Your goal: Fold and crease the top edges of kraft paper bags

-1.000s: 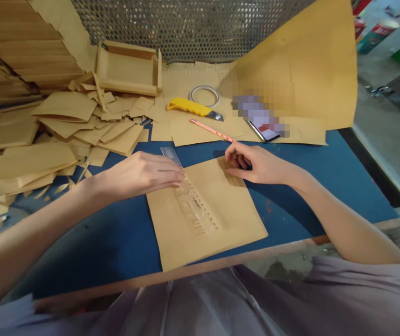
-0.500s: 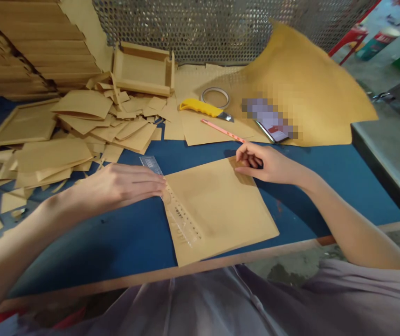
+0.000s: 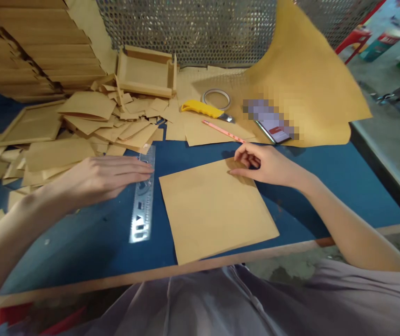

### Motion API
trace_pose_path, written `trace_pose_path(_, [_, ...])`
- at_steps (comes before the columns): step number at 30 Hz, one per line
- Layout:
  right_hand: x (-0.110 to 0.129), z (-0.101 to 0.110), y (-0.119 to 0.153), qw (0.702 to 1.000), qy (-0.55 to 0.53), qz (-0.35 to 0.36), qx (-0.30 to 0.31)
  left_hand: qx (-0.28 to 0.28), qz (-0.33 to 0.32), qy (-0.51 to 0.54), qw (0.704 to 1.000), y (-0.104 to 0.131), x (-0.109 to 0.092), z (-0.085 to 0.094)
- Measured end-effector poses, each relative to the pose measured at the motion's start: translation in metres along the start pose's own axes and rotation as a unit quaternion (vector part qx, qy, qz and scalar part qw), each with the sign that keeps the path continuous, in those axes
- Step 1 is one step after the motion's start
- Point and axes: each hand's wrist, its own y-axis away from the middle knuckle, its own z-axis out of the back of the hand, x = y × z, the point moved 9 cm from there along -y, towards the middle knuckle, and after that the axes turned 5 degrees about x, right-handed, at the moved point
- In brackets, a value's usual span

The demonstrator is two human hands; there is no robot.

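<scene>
A clear plastic ruler [image 3: 140, 228] lies on the blue tabletop, left of a folded piece of brown kraft paper [image 3: 217, 214]. My left hand [image 3: 112, 179] reaches over the upper part of the ruler, fingers together and holding it. At the paper's far right corner is my right hand [image 3: 256, 163], its fingers curled and its thumb lying along the paper. Just beyond that hand, a pink pencil [image 3: 221, 130] points towards the knuckles; its near end is hidden behind them.
Brown paper scraps [image 3: 60, 154] crowd the left side. Behind lie a yellow utility knife [image 3: 203, 108], a roll of tape [image 3: 217, 92], a phone [image 3: 273, 126] and a cardboard tray [image 3: 146, 74]. A large curling brown sheet [image 3: 319, 79] stands back right, by a perforated metal panel [image 3: 193, 32].
My left hand has carried the ruler left, off the brown paper and onto the blue tabletop; the ruler has turned more upright in view. My right hand has barely shifted.
</scene>
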Motion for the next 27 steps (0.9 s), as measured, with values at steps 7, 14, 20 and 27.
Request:
trace_pose_path(7, [0.012,0.005,0.000,0.995,0.061,0.045,-0.071,-0.105,0.149,0.056,0.982,-0.017,0.024,-0.001])
trace_pose_path(14, [0.017,-0.006,-0.001,0.996,0.085,0.021,-0.033,-0.089,0.256,0.127,0.954,-0.079,0.009,-0.027])
trace_pose_path(20, [0.013,-0.013,0.001,0.998,0.067,-0.011,-0.005,-0.074,0.256,0.226,0.937,-0.110,0.017,-0.048])
trace_pose_path(27, [0.027,-0.010,0.002,0.998,0.012,0.045,-0.044,-0.050,0.251,0.294,0.921,-0.120,0.012,-0.050])
